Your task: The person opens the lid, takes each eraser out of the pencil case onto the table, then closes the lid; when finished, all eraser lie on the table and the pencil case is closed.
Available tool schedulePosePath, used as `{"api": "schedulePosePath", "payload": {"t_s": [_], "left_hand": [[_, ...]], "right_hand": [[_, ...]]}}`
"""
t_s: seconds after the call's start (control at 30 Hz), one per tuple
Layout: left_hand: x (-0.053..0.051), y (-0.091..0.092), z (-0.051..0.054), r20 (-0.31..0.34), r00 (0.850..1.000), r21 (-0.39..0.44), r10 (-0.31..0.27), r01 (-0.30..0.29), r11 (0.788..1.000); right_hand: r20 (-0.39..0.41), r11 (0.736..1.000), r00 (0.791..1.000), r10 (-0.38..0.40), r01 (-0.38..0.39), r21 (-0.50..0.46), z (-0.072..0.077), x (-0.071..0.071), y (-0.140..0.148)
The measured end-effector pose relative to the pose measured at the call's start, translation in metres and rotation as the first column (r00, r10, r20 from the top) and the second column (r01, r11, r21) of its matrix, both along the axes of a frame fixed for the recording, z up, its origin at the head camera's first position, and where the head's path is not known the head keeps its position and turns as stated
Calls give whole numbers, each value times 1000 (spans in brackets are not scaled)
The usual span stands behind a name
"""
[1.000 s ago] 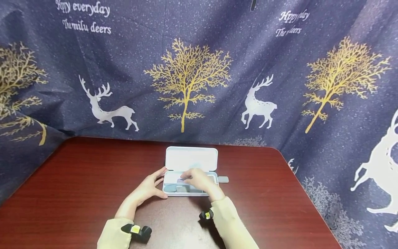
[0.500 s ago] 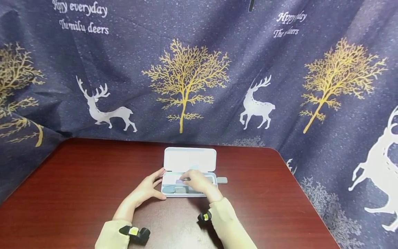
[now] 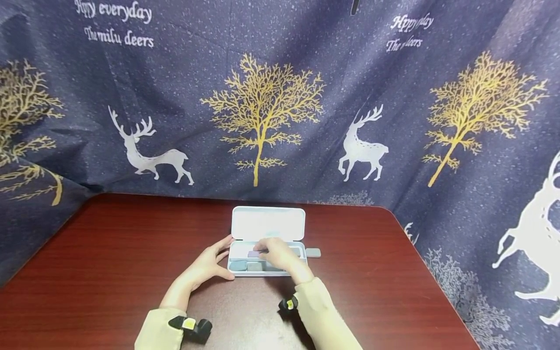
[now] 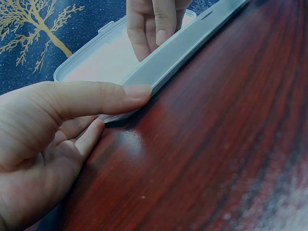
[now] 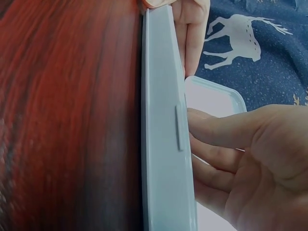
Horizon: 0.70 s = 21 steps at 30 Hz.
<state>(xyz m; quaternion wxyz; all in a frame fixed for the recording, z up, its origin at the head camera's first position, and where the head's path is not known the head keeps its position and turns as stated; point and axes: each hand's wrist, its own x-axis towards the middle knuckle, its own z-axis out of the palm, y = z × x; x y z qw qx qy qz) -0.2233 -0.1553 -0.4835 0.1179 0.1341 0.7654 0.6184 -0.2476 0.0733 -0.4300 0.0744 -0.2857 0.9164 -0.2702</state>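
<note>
A pale blue pencil case [image 3: 268, 274] lies on the table with its white-lined lid [image 3: 268, 222] raised at the back. My left hand [image 3: 207, 265] holds its left end, thumb at the front wall and fingers toward the back; the left wrist view shows the thumb pressed to the wall. My right hand [image 3: 276, 253] reaches into the rear compartment and pinches a small purple block [image 3: 253, 254]. The case wall hides the fingertips in the right wrist view. In the front compartment sit a teal block [image 3: 238, 265] and a grey-green block [image 3: 255, 266].
A small grey block [image 3: 313, 253] lies on the table just beyond the case's right end. The reddish-brown table [image 3: 144, 243] extends on both sides. A dark blue curtain [image 3: 297, 97] with deer and trees hangs behind its far edge.
</note>
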Motion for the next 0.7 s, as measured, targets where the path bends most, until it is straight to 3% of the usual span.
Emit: {"api": "schedulePosePath", "payload": {"t_s": [0.43,0.7], "left_hand": [[0,-1,0,-22,1000,7,-7,7,1000],[-1,-1,0,-19,1000,16,-10,11,1000]], "right_hand": [[14,998,1000,-10,11,-59,-2,-2,0],[44,999,999,-17,19,-45,-4,-3,2]]}}
